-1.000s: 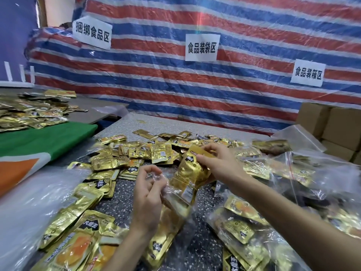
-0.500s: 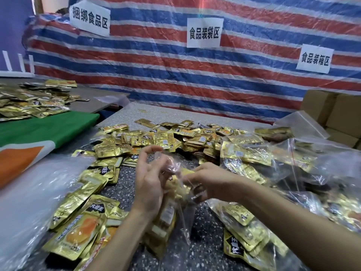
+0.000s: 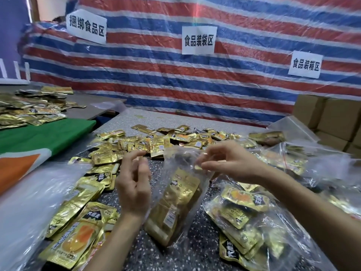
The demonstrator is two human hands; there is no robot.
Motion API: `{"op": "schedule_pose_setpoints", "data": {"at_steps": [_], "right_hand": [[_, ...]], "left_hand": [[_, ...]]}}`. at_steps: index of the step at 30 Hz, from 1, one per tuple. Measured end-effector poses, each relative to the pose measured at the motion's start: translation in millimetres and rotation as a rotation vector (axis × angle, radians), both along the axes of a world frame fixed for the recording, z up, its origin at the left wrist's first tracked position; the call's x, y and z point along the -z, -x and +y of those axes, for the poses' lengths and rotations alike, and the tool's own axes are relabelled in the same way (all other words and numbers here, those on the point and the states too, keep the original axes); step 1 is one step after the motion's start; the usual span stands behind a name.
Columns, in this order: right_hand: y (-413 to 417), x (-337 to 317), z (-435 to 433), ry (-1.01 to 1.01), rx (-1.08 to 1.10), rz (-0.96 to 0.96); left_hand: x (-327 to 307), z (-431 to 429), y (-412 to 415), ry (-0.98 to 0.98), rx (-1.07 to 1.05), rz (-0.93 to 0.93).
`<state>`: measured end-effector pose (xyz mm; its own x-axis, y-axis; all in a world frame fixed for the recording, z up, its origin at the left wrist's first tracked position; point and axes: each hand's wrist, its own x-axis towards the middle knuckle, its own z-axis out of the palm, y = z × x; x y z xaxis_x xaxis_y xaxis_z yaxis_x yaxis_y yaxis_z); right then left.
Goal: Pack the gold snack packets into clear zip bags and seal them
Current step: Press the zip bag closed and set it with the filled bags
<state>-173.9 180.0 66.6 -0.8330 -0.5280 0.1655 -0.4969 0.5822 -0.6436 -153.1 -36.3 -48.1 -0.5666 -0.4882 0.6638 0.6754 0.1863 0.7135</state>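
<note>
At centre of the counter (image 3: 140,257): right hand (image 3: 232,163) pinches the mouth edge of a clear zip bag (image 3: 187,153) and holds it up. Bag bottom looks to rest on the counter. Left hand (image 3: 134,186) sits just beside the bag's left side, fingers loosely curled, gripping nothing I can make out. Contact with the film is unclear. Gold packets (image 3: 175,198) are stacked inside, filling the lower part. Mouth gapes, zip not closed.

Read: this bag is loaded or nearly so, sealing is next. Right of it, filled bags (image 3: 254,222) lie in a heap, seal state can't be judged. Plenty left: loose packets (image 3: 156,143) cover the far and left parts of the counter. What looks like a stack of empty clear bags (image 3: 29,202) lies at the left edge. Cardboard boxes (image 3: 328,118) far right.
</note>
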Motion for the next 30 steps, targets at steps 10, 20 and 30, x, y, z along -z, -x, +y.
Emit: {"op": "schedule_pose_setpoints", "data": {"at_steps": [10,20,30], "right_hand": [[-19,-6,6,0.264,-0.121,-0.114],[-35,-21,1,0.240,0.094,0.037],[-34,-17,35,0.234,0.153,-0.276]], "left_hand": [[2,15,3,0.045,0.723,-0.471],[-10,-4,4,-0.391,0.770,-0.218],[-20,-17,-4,-0.446,0.856,-0.112]]}}
